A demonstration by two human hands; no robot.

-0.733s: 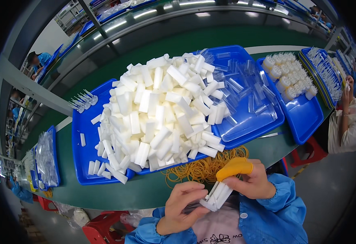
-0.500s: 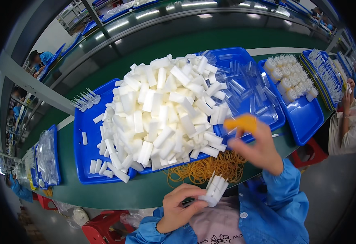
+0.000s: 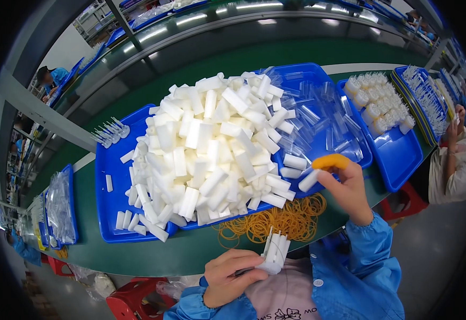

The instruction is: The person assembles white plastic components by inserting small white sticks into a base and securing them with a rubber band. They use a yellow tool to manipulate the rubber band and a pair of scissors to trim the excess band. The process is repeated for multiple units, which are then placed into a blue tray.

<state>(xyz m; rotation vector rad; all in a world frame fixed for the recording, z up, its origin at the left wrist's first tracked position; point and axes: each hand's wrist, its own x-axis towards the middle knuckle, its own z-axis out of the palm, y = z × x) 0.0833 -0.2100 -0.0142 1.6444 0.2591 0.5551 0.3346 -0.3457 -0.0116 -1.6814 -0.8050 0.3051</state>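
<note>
Left hand: the left hand (image 3: 236, 277) sits low near the body, fingers curled shut round a small bundle of white blocks (image 3: 274, 251), gripped at the lower end so the tops fan out above the fist.
Right hand: the right hand (image 3: 346, 186), an orange cot on one fingertip, reaches to the near edge of the heap and pinches a single white block (image 3: 308, 181) by one end.
Heap: the pile of white blocks (image 3: 211, 149) fills a blue tray (image 3: 110, 213) on the green worktop (image 3: 190, 253).
Handling: the blocks look light and slightly soft – foam-like, I judge (so a gentle pinch across the short sides should do) – and loose ones may slide off the pile.
Nearby: yellow rubber bands (image 3: 275, 221) lie just in front of the tray, between both hands.
</note>
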